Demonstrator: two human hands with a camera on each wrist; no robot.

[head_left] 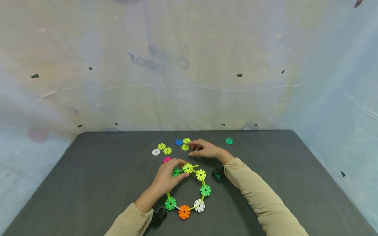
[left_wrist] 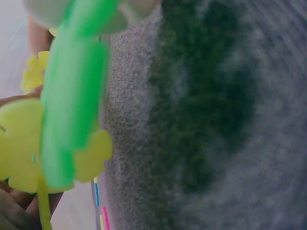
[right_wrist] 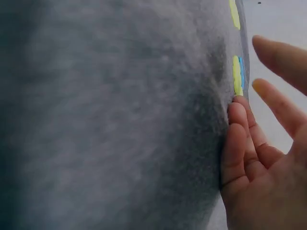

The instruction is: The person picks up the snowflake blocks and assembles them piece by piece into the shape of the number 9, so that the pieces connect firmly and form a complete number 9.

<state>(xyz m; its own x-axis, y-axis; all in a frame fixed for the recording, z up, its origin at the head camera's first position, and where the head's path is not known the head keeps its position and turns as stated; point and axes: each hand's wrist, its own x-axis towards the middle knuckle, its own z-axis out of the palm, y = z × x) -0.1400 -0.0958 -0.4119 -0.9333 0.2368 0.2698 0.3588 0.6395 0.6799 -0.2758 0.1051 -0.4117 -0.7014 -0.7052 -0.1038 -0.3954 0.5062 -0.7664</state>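
Note:
A ring of joined plastic snowflake discs hangs from my left hand (head_left: 167, 176), which pinches it at its far left between thumb and fingers. Held there are a yellow disc (head_left: 188, 168) and a green disc (head_left: 176, 172). Lower on the ring are an orange disc (head_left: 184, 212) and a white disc (head_left: 199, 206). My right hand (head_left: 207, 149) is over the back of the table, beside a loose yellow disc (head_left: 185, 147). Its thumb and forefinger (right_wrist: 283, 103) are spread apart and hold nothing; the other fingers bend loosely near the tabletop.
Loose discs lie along the back of the dark table (head_left: 118, 164): a blue disc (head_left: 178, 142), a white one, several yellow ones and a pink disc (head_left: 167, 159) partly behind my left hand. A single green disc (head_left: 229, 141) lies farther right. Pale sheeting hangs behind the table.

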